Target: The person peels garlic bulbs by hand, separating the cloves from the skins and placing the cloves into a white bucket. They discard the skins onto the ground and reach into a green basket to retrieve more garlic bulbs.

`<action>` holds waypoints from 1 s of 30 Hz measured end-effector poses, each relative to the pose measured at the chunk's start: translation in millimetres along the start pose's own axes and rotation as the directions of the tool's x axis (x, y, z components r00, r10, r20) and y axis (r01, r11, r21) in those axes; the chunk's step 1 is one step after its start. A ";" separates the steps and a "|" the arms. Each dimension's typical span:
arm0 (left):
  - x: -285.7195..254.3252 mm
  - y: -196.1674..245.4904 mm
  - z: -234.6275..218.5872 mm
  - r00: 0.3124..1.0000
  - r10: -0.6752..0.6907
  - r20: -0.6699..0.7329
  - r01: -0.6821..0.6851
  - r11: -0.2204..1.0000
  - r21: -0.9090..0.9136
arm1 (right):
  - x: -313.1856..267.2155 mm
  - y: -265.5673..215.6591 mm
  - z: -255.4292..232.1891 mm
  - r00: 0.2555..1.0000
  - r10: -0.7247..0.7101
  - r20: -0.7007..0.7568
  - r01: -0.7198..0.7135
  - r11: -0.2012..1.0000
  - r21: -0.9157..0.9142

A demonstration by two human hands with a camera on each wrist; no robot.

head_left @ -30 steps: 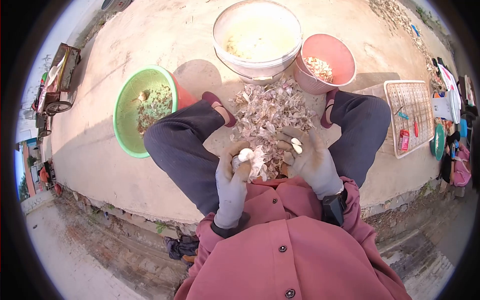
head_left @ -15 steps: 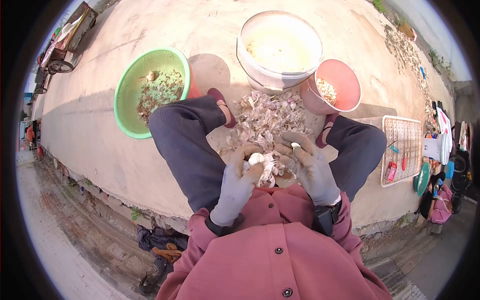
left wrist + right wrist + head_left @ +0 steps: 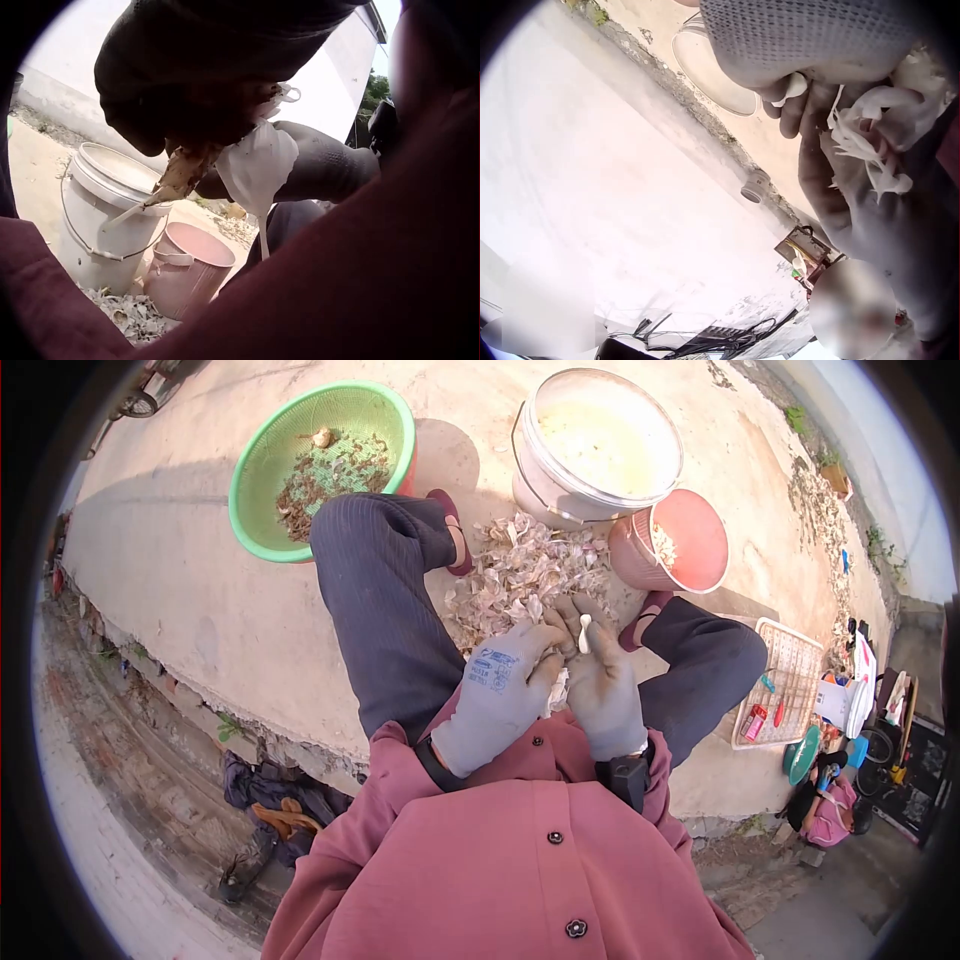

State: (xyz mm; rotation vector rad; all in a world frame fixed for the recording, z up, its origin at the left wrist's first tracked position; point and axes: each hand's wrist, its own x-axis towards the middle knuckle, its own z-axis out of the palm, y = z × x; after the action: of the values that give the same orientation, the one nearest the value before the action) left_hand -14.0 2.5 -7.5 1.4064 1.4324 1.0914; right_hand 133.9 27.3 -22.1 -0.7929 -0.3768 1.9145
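Observation:
My left hand (image 3: 503, 682), in a grey glove, grips a garlic bulb whose torn papery skin (image 3: 874, 131) spreads out in the right wrist view. White skin (image 3: 259, 165) and a dry brown husk (image 3: 182, 176) hang below the fingers in the left wrist view. Most of the bulb is hidden by the gloves. The right hand (image 3: 607, 695), also gloved, holds a pale garlic clove (image 3: 585, 632) among its fingers, with its fingertips close against the left hand's. A heap of garlic skins (image 3: 530, 575) lies on the ground between the feet.
Beyond the heap stand a large white bucket (image 3: 548, 482) and a smaller pink bucket (image 3: 640, 560) with garlic cloves (image 3: 663, 546) inside. A green mesh basket (image 3: 240, 490) is by the left knee. On the right lie a tray (image 3: 795, 660) and a green basin (image 3: 800, 757).
The hands have come together, the left moving right and turning its back upward over the bulb. The right hand still holds garlic. The head view has shifted and tilted.

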 end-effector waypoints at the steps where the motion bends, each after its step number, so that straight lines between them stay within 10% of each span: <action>1: -0.7 -0.4 -0.6 0.998 0.045 0.037 -0.049 0.991 0.123 | 0.0 1.1 1.5 0.999 0.003 0.046 -0.001 0.999 -0.045; 4: -4.1 6.0 4.5 0.995 -0.101 -0.002 0.100 0.986 0.136 | -1.4 9.8 11.6 0.997 0.012 0.070 -0.002 0.990 -0.140; 20: -1.2 8.7 13.5 0.998 0.058 -0.029 -0.047 0.955 0.294 | -9.3 3.1 23.0 0.995 -0.072 0.074 0.100 0.850 -0.518; 30: -2.3 12.2 13.2 0.995 -0.083 0.054 0.068 0.968 0.243 | -11.9 -5.1 33.8 0.995 -0.087 0.042 0.094 0.786 -0.611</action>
State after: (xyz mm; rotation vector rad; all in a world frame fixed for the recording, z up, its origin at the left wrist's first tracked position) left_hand 2.1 0.5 0.5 1.5271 1.5995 0.8374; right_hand 118.2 21.8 10.1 -1.1576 -1.0655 1.7071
